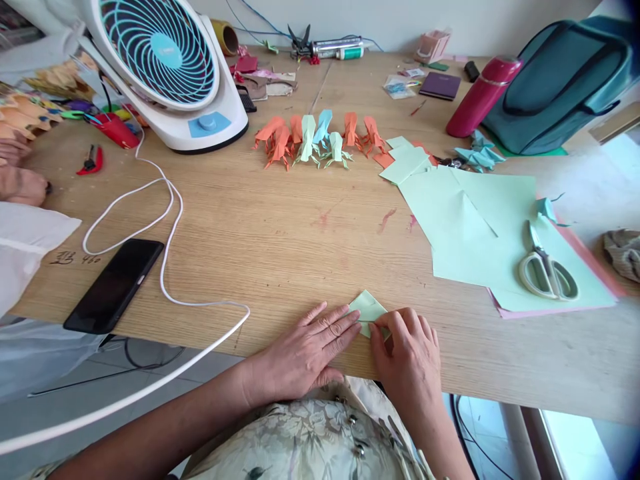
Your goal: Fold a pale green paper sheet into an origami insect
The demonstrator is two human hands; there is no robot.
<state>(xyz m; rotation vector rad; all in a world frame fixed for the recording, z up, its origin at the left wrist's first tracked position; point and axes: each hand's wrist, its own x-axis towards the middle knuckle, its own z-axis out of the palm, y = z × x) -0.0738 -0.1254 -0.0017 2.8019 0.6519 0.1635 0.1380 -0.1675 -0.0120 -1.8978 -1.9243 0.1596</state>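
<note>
Left hand (310,343) flat, right hand (407,353) curled, both pressing green paper (367,308).

A pale wooden surface (280,240) carries the things. A white fan (165,67) is set at its far left, with a white cable (167,220) looped beside a black phone (114,285). Folded paper figures (315,139) are lined up in the middle. Green paper sheets (480,233) with scissors (545,270) on them are spread to the right, near a red flask (483,95) and a teal bag (560,77).
</note>
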